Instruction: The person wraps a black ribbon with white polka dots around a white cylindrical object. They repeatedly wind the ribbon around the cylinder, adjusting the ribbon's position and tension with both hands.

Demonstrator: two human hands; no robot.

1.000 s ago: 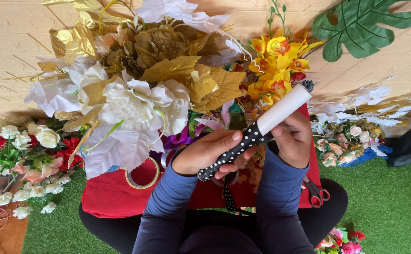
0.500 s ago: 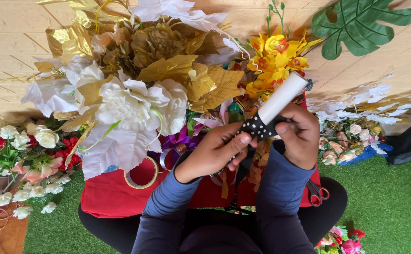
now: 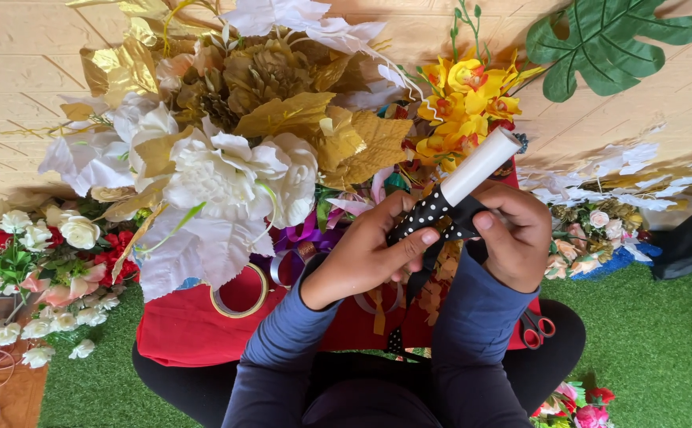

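White tube (image 3: 479, 166), lower end hidden under dotted ribbon (image 3: 429, 214); left hand (image 3: 366, 257) pinching ribbon, right hand (image 3: 516, 238) apparently clenched round tube

We have only one view, worn on the head and looking steeply down over our own forearms to the lap. It sits close: our left hand (image 3: 362, 257) and right hand (image 3: 516, 238) fill the centre. The top edge seems to face a wooden wall (image 3: 13, 95), though it could be flooring.
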